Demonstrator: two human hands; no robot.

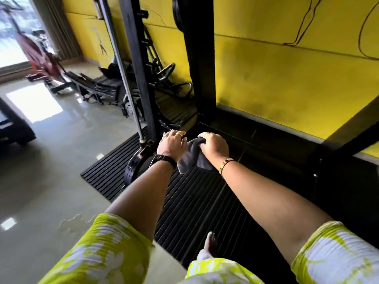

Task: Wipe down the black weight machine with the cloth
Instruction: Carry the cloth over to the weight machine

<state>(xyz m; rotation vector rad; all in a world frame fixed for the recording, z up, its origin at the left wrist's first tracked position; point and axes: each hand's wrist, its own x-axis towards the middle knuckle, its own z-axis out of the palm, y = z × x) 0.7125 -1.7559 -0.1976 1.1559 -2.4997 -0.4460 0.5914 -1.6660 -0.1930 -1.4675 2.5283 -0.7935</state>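
The black weight machine [202, 58] rises in front of me, its uprights and base frame set against a yellow wall. Both arms reach down to its base. My right hand [214, 145] grips a bunched grey cloth [189, 155] low by the base bar. My left hand [172, 144], with a ring and a dark watch, holds the cloth's left side, fingers curled over it. The cloth's lower end hangs between my wrists, above the ribbed black floor mat [194, 201].
A steel guide rod [123, 70] and cable fitting stand left of my hands. Black weight plates and handles [164, 74] lie heaped behind the upright. Glossy tiled floor [51, 160] spreads left, with a red exercise machine [39, 54] near the bright doorway. My bare foot [211, 242] stands on the mat.
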